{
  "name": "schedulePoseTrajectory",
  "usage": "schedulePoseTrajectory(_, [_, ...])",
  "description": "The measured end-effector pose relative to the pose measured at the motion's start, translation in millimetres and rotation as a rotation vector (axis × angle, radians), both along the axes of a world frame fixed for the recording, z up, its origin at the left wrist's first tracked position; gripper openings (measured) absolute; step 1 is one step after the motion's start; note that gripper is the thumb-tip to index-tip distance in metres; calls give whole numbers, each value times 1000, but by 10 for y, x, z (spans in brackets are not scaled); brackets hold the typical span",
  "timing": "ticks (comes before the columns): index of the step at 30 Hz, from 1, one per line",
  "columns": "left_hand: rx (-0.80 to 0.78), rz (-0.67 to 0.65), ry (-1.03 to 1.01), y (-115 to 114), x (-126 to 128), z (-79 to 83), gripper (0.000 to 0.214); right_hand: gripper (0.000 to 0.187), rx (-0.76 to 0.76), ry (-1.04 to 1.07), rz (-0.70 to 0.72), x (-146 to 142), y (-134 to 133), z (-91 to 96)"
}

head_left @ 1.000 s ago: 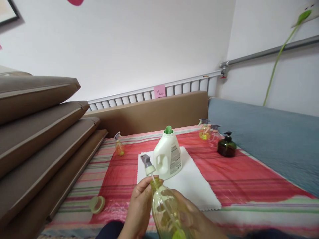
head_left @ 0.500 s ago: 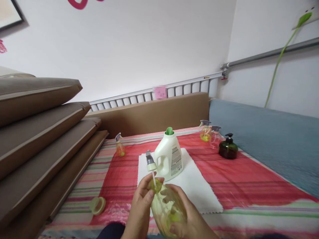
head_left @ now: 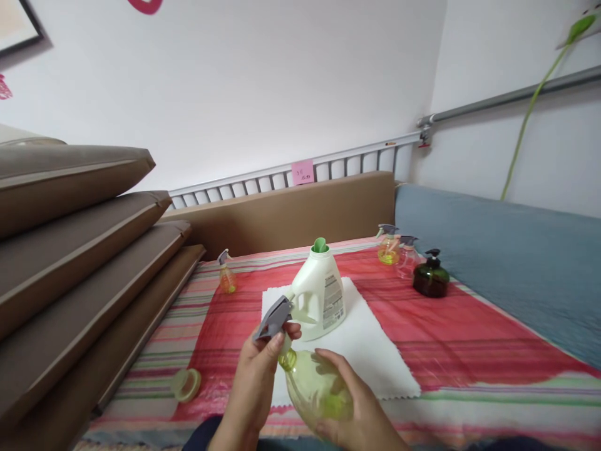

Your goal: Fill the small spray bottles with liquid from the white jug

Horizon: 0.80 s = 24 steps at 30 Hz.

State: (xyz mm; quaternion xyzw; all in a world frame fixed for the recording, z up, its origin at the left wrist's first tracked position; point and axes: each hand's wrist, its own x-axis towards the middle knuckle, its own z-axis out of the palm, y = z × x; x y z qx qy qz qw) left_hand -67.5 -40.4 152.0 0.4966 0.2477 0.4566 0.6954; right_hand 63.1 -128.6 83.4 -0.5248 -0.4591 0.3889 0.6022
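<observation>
My left hand is closed around the collar of a grey trigger spray head, which sits at the neck of a yellowish, see-through bottle. Whether the collar is threaded on I cannot tell. Wrapped round the bottle's side is my right hand, and the bottle leans with its neck up to the left. Some yellow liquid shows low inside it. Just beyond my hands, a white detergent jug with a green spout stands on a white cloth.
A pale green ring-shaped lid lies at left. A small spray bottle stands at the back left. Another yellow one, a clear pinkish one and a dark green pump bottle stand at right. Stacked brown cushions rise on the left.
The spray head has come down onto the bottle's neck, its tube now inside the bottle. My left hand has moved up from the neck to the spray head's collar.
</observation>
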Motion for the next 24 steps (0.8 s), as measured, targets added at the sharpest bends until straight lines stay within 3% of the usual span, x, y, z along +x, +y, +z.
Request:
schedulePoseTrajectory(6, [-170,-4,-248,-55,74,-180,25,68,14,293,46,31,32,-101])
schedulePoseTrajectory(10, [-190,-31,-231,-97,88,-171,28,61,-17,420,64,17,-2,-75])
schedulePoseTrajectory(24, [-220,-77,-227,-165,112,-268,30,58,-153,496,81,52,-112,60])
